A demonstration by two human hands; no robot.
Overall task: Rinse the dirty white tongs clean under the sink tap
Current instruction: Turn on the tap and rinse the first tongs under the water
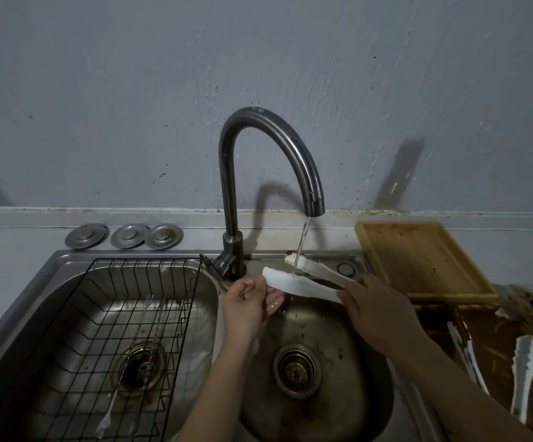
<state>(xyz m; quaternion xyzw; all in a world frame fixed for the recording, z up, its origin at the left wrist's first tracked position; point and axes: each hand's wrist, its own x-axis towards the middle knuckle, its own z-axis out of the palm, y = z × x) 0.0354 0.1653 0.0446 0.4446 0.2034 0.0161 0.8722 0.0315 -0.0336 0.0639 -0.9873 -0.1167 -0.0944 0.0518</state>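
Grey painted wall [131, 90] fills the top of the frame, and a steel double sink [45, 269] sits below it. At the middle, the curved tap [268, 145] runs a thin stream of water [301, 240] onto the white tongs [300, 282], which are held open just above the right bowl. The right hand [376, 311] grips the tongs at their joined end, fingers wrapped tight. The left hand [249, 301] pinches the tip of the near arm, fingers closed on it. The far arm's tip has brown dirt on it, right where the water lands. To do this well, I think the hands should turn the tongs slowly so both arms get wet, and rub the brown tip. At the left, a black wire rack [105, 330] fills the other bowl. At the right, a wooden tray [418, 260] and more white tongs [521, 374] lie on the messy counter, close to the right arm. The right bowl has open room below.
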